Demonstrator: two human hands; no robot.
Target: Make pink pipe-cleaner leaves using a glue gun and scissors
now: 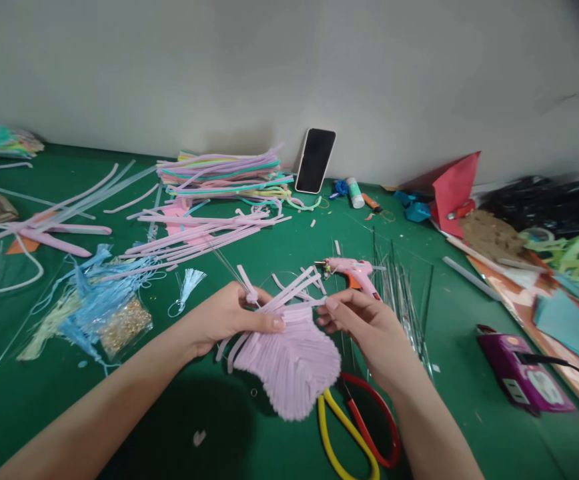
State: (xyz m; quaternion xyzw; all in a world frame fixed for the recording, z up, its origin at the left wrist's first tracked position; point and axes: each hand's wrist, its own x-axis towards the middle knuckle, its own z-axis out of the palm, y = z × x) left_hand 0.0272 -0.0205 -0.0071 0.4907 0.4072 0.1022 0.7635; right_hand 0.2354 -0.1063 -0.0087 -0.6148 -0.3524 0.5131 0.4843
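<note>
Here, holds a lilac piece (292, 363) made of fuzzy pipe cleaners over the green table (469, 287), in front and to the left of the pink glue gun (352, 270). Clamps its upper left part in the left hand (232, 313), with thumb laid on top and fingers tucked behind, leaving no visible gap; cannot tell how the hidden fingertips sit. Pinches the end of a lilac strip (312, 303) between thumb and forefinger of the right hand (354, 317), just in front of the glue gun, with the other fingers loosely curled. Has scissors (393, 420) with one red and one yellow handle nearer than the glue gun, partly hidden below the lilac piece. Shows thin metal wires (409, 320) just right of the glue gun, and a purple case (524, 373) farther right. Has a phone (315, 160) propped upright behind the glue gun, near a white tube (355, 193). Includes, left of the glue gun, loose lilac pipe cleaners (209, 237), backed by a colourful bundle (219, 175), then a single tassel (191, 287) and, farther left, blue tassels (87, 293) beside a bag of gold beads (125, 327).
</note>
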